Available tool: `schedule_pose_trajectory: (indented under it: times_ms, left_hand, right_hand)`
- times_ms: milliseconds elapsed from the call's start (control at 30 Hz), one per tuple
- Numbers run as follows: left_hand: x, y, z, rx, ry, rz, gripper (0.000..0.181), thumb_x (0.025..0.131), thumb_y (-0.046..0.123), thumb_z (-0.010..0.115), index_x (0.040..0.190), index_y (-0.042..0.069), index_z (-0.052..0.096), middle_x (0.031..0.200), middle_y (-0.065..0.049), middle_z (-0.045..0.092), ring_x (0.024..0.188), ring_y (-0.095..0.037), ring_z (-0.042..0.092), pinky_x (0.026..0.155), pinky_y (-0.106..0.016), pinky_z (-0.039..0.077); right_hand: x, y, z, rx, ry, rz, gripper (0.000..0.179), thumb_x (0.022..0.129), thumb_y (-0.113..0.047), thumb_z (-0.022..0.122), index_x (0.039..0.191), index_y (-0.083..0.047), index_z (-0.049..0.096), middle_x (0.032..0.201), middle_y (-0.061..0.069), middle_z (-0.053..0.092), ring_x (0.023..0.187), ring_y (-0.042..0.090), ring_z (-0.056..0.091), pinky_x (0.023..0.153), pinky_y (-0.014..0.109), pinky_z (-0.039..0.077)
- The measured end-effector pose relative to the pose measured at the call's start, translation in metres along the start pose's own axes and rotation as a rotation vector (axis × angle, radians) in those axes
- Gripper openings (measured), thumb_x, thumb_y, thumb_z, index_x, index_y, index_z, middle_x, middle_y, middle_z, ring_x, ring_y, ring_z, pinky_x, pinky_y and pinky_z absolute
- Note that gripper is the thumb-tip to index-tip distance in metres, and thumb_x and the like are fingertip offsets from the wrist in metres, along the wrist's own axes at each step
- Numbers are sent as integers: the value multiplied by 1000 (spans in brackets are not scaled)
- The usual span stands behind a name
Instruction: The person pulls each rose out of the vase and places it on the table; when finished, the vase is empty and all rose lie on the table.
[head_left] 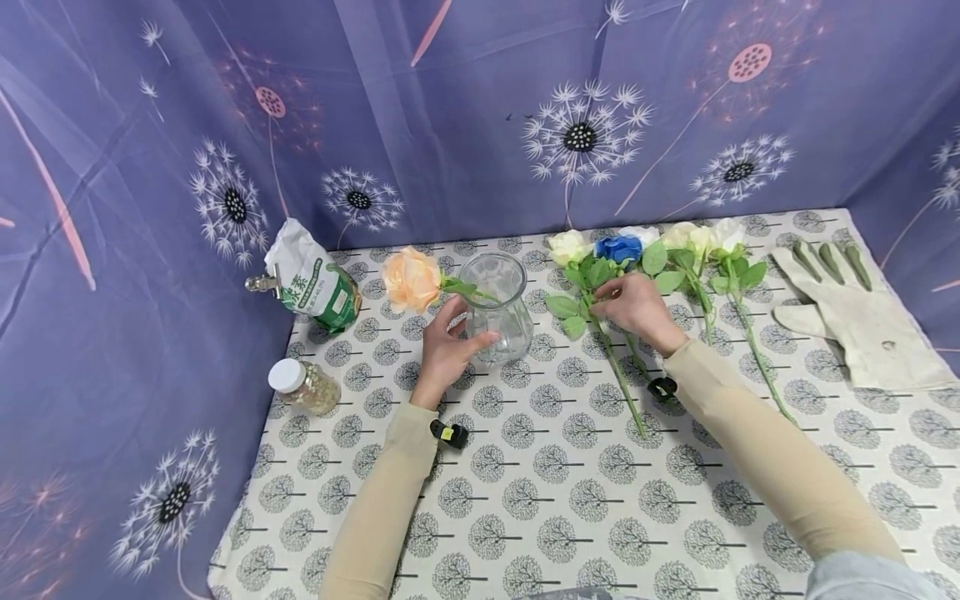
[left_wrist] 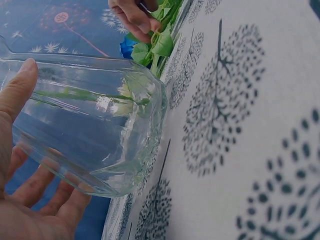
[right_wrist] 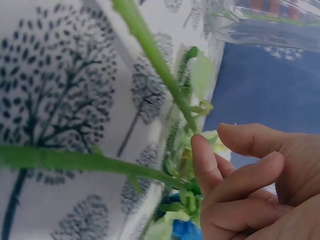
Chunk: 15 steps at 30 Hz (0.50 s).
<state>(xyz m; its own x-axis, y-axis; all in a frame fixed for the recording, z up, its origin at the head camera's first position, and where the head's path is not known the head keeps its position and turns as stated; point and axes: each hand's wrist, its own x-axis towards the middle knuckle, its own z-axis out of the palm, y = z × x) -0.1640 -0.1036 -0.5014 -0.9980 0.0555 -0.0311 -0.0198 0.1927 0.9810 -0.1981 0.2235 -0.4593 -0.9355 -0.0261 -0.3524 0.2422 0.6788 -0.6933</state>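
A clear glass vase (head_left: 501,321) stands upright on the cloth, a peach rose (head_left: 412,280) leaning out to its left with the stem inside. My left hand (head_left: 448,348) holds the vase's left side; in the left wrist view the thumb lies on the near glass and the fingers behind. At the cream rose (head_left: 568,248), my right hand (head_left: 636,310) is among the leaves by its stem (head_left: 621,379). The right wrist view has the index fingertip (right_wrist: 204,155) at a green stem (right_wrist: 160,65), thumb apart from it. A blue rose (head_left: 618,248) lies alongside.
More cream and white roses (head_left: 726,236) lie to the right, beside a pale work glove (head_left: 862,321). On the left stand a white-and-green bag (head_left: 318,283) with a metal clip and a white-capped jar (head_left: 303,386). A purple curtain (head_left: 465,125) hangs behind.
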Motion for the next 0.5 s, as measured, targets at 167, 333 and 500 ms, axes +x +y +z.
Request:
schedule_pose_trajectory:
  times_ms: [167, 333, 500]
  left_hand:
    - [0, 0, 0, 8, 4, 9, 82, 77, 17, 99, 151, 26, 63, 150, -6, 67, 146, -31, 60, 125, -44, 55]
    - [0, 0, 1, 0, 5, 9, 82, 77, 16, 99, 150, 25, 63, 150, -6, 66, 146, -31, 60, 126, -44, 55]
    - [0, 1, 1, -5, 6, 0, 83, 77, 15, 99, 150, 25, 63, 151, -7, 65, 145, -33, 61, 124, -45, 57]
  right_hand:
    - [-7, -5, -8, 36, -3, -6, 43, 101, -17, 77, 141, -2, 68, 141, 28, 68, 56, 5, 45, 44, 21, 41]
    - [-16, -17, -15, 66, 19, -21, 43, 101, -18, 78, 141, -6, 70, 131, 24, 75, 80, 19, 67, 56, 21, 53]
    - [-26, -28, -22, 91, 59, -88, 40, 100, -17, 80, 137, -6, 72, 129, 22, 77, 103, 29, 73, 73, 23, 61]
